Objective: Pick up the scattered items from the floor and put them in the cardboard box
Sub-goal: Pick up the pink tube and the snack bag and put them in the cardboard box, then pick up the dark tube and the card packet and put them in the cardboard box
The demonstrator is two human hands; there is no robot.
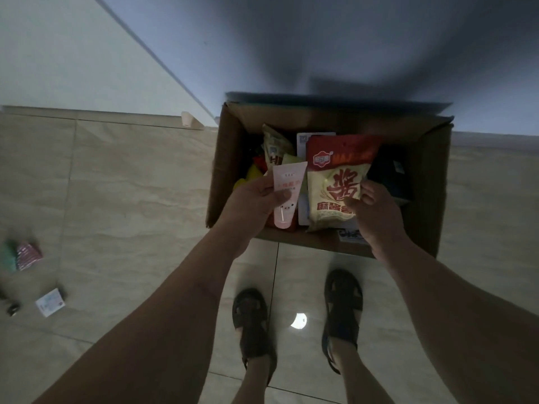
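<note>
Left hand [256, 199] fingers clamped on pink tube [287, 193]: light, squashy, slick. Right hand [376, 211] pinches pouch [338, 182] edge: floppy, soft. Both over box [224, 158].

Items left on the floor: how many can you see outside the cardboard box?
3, all at the left edge: a pink-striped packet against a green one, and a small white box nearer the person. A dark object beside it is unclear; more may lie out of frame.
</note>
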